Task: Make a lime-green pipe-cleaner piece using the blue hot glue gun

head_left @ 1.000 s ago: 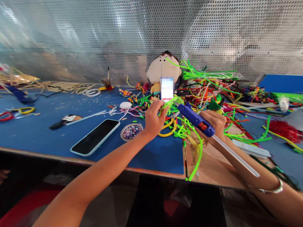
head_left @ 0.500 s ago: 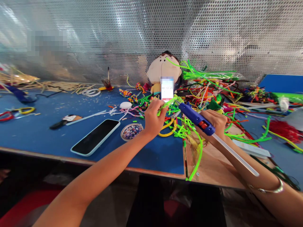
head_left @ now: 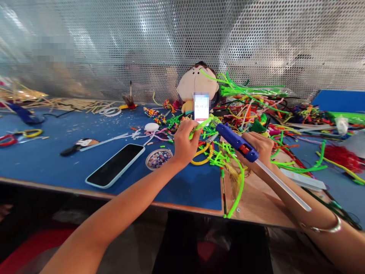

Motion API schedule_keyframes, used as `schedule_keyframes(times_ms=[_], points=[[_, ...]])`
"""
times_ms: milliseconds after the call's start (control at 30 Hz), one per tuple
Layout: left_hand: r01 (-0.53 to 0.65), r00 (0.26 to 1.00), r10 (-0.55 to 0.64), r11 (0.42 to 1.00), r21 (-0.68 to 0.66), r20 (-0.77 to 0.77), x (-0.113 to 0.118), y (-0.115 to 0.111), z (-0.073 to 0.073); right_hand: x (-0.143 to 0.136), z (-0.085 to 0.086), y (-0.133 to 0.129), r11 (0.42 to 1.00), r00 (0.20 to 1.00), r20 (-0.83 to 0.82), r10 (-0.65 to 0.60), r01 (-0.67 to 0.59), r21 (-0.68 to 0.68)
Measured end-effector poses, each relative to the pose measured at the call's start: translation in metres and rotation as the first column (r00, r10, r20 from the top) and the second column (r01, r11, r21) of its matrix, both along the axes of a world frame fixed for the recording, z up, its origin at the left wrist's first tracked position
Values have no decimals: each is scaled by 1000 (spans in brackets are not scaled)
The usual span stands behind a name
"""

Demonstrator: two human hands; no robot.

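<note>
My left hand (head_left: 186, 140) is closed on a bright green pipe cleaner (head_left: 204, 123), whose end sticks out to the right past the fingers. Wrapped round the handle of a blue glue gun (head_left: 237, 142) is my right hand (head_left: 259, 147). A long clear glue stick (head_left: 282, 185) juts from the gun's back end. The nozzle points up and left, close to the pipe cleaner's end; whether they touch I cannot tell. Below my hands lie yellow-handled scissors (head_left: 202, 161) and several short green pieces (head_left: 219, 157).
A phone (head_left: 115, 166) lies left of a round tin of beads (head_left: 158, 159). Behind my hands a lit phone (head_left: 201, 107) leans on a plush doll (head_left: 196, 82). Tangled pipe cleaners (head_left: 251, 110) heap up at the back right. More scissors (head_left: 32, 133) lie far left.
The glue gun has shifted very slightly; both hands otherwise stay in place with the same holds.
</note>
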State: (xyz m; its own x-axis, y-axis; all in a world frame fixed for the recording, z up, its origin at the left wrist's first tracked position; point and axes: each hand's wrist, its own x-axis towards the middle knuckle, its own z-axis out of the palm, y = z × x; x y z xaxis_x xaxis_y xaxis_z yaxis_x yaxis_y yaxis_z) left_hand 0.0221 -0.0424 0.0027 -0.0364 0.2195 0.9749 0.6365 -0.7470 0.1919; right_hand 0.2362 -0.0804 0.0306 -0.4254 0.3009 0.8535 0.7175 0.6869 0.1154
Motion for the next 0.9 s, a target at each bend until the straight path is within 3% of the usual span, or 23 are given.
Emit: schedule_keyframes(times_ms=[600,900], points=[[9,1000,-9,1000,1,-7,-1,-2,2,0,-1,1,999,999,-1,-41,41,2],[36,999,-36,999,-16,-2,-1,-3,2,1,-5,8,988,990,-19,-139,138,-68]])
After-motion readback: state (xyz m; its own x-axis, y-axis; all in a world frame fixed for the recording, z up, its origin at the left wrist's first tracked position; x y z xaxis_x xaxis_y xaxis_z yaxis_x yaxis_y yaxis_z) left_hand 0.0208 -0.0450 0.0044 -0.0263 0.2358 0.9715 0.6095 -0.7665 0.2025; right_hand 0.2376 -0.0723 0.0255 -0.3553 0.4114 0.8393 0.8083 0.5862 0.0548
